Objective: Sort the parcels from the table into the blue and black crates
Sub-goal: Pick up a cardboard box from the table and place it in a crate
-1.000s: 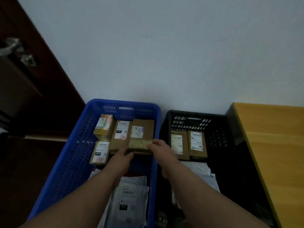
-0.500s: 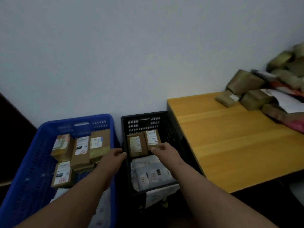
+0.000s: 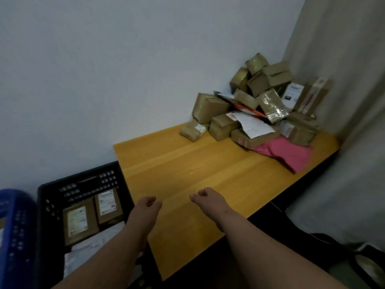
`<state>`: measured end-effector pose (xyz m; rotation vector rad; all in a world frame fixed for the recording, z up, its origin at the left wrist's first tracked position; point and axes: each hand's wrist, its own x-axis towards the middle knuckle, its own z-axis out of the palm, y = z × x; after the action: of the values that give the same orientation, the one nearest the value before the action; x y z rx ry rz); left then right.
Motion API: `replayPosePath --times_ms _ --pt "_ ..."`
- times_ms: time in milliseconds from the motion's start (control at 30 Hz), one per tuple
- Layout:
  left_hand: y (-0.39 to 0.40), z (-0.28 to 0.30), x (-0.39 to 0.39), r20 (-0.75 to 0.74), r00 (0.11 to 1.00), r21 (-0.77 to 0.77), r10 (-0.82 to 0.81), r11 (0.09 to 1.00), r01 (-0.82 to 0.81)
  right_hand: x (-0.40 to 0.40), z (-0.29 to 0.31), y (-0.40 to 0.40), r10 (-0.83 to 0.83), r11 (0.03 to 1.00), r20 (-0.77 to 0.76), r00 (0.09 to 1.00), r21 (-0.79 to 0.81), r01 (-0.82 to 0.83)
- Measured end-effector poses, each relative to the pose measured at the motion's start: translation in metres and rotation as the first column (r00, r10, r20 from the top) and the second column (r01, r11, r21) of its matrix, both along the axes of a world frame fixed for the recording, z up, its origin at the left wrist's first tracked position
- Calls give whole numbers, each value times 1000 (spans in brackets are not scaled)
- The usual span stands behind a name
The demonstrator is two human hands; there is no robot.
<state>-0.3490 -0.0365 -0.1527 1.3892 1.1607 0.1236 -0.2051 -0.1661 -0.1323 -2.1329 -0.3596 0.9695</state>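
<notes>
Left hand (image 3: pixel 148 205) hovers over the near left edge of the desk (image 3: pixel 187 170), fingers curled in, holding nothing. Right hand (image 3: pixel 208 200) hovers beside it above the desk surface, fingers likewise curled and empty. Parcels (image 3: pixel 256 107) lie heaped at the far right corner of the desk against the wall. Black crate (image 3: pixel 83 180) stands left of the desk and contains labelled boxes; blue crate (image 3: pixel 14 226) adjoins its left side.
</notes>
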Motion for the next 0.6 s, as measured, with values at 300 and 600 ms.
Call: replayPosePath --times_ms 300,600 --pt "-10 5 114 -26 999 32 -26 999 27 107 -5 -32 -102 995 -9 995 -4 102" --pt "16 8 201 6 997 13 -74 997 74 187 9 -22 -182 983 94 979 29 180"
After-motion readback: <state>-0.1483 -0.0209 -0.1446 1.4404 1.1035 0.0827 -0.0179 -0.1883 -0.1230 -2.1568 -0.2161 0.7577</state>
